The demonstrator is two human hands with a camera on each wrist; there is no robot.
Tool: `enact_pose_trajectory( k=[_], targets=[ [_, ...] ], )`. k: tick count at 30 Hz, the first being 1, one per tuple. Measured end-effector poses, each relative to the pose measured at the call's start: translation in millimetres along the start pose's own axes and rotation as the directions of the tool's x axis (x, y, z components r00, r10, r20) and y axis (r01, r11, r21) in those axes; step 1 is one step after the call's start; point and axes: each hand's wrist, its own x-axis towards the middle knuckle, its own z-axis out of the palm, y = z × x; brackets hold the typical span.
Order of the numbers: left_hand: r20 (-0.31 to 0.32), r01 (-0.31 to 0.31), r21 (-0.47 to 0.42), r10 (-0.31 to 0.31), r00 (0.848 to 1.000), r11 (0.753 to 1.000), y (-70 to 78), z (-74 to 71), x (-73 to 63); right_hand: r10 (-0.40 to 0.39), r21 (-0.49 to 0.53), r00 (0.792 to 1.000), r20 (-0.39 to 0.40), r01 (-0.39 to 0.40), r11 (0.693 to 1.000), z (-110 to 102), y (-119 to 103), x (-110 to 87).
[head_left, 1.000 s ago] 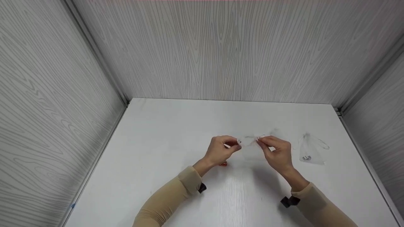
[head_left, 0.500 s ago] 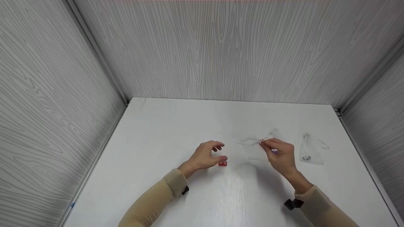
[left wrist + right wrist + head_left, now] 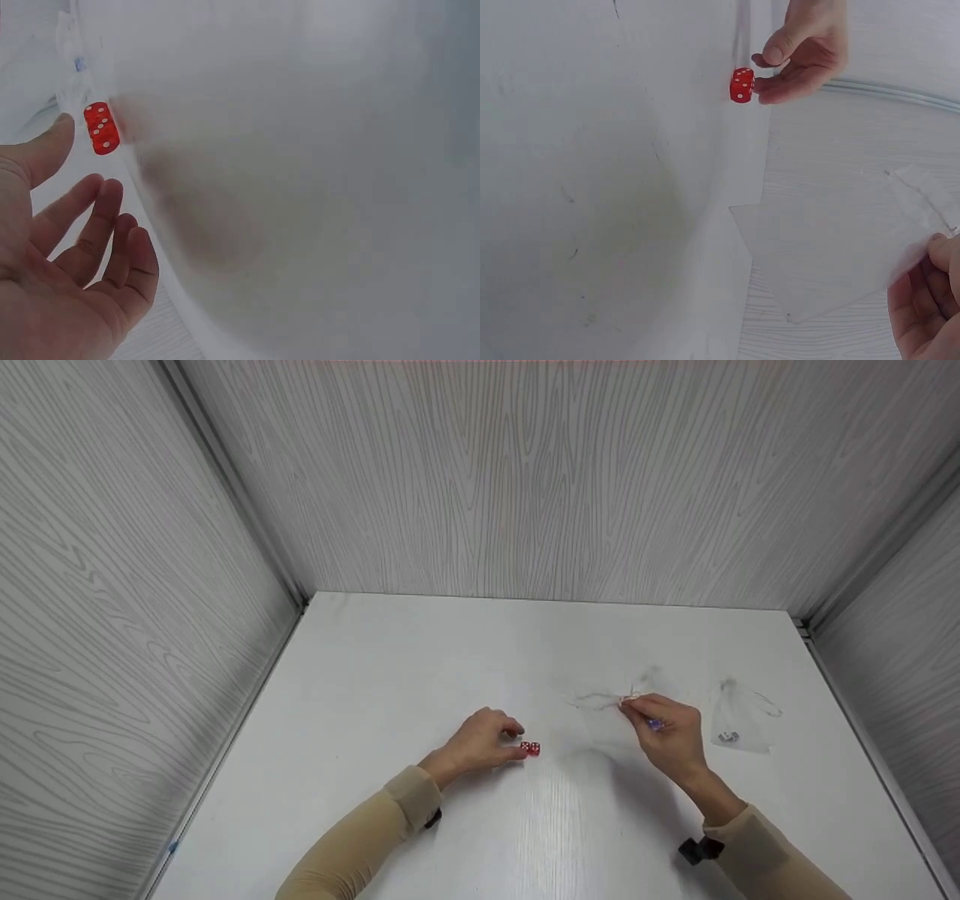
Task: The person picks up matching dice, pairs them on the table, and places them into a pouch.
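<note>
My left hand (image 3: 480, 741) is beside two red dice (image 3: 530, 748) standing side by side on the white table. In the left wrist view the thumb and fingers are spread apart, with the red dice (image 3: 101, 128) just beyond the fingertips. Off to the right, my right hand (image 3: 670, 733) pinches a sheer drawstring bag (image 3: 598, 724) near its mouth, the thin cord sticking out past the fingers. The right wrist view has this bag (image 3: 821, 247) hanging flat, and nothing shows inside it.
A second sheer bag (image 3: 739, 720) with white dice (image 3: 728, 736) lies at the right. Partly hidden behind the right hand is another bag (image 3: 656, 679), with something blue (image 3: 655, 724) visible there. Wood-grain panels (image 3: 517, 480) wall the table's back and sides.
My left hand has let go of the bag and moved left and down beside the red dice. The right hand has kept its pinch on the bag, shifting slightly right and down.
</note>
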Motion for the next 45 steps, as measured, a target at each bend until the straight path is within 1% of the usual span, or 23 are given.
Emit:
enact_pose_trajectory(
  k=[3, 6, 9, 12, 20, 25, 30, 33, 37, 42, 45],
  targets=[
    [0.009, 0.004, 0.005, -0.004, 1.000, 1.000, 0.2, 2.0, 1.8, 0.003, 0.015, 1.000, 0.000, -0.003, 1.000, 0.1, 0.7, -0.7],
    [0.011, 0.013, -0.012, -0.012, 1.000, 1.000, 1.1, 3.5, 2.7, 0.011, 0.023, 1.000, 0.004, -0.011, 1.000, -0.2, 1.2, -1.3],
    [0.015, 0.028, -0.036, -0.028, 0.999, 0.999, 2.4, 4.6, 3.6, 0.018, 0.017, 1.000, 0.003, -0.018, 1.000, -0.5, 0.8, -1.3],
    [0.018, 0.036, -0.040, -0.035, 0.999, 0.999, 3.5, 5.4, 4.8, 0.016, 0.006, 1.000, 0.001, -0.016, 1.000, -1.1, 0.0, -1.0],
    [0.024, 0.060, -0.053, -0.059, 0.998, 0.997, 4.0, 4.4, 6.4, 0.017, 0.019, 1.000, -0.003, -0.017, 1.000, -0.2, 0.9, -1.1],
    [0.012, 0.059, -0.061, -0.058, 0.998, 0.996, 3.7, 0.6, 6.2, 0.018, 0.010, 1.000, 0.000, -0.018, 1.000, 0.3, 2.3, -1.8],
    [-0.018, 0.050, -0.080, -0.051, 0.999, 0.996, 9.2, -9.8, 6.5, 0.012, 0.009, 1.000, 0.000, -0.012, 1.000, 0.3, 2.9, -2.0],
    [-0.051, 0.022, -0.099, -0.027, 0.998, 0.995, 15.6, -18.9, 7.5, 0.013, 0.017, 1.000, 0.004, -0.013, 1.000, 0.3, 3.3, -1.9],
    [-0.108, -0.045, -0.142, 0.030, 0.994, 0.989, 28.4, -31.0, 9.8, 0.012, 0.022, 1.000, 0.015, -0.012, 1.000, 0.7, 2.5, -2.4],
    [-0.163, -0.125, -0.156, 0.099, 0.982, 0.980, 51.9, -45.6, 14.7, -0.002, 0.011, 1.000, 0.018, 0.001, 1.000, 2.6, 1.1, -3.9],
    [-0.182, -0.166, -0.138, 0.140, 0.973, 0.976, 66.1, -51.8, 19.8, 0.000, 0.002, 1.000, 0.022, 0.000, 1.000, 3.7, 0.8, -5.0]
  ],
)
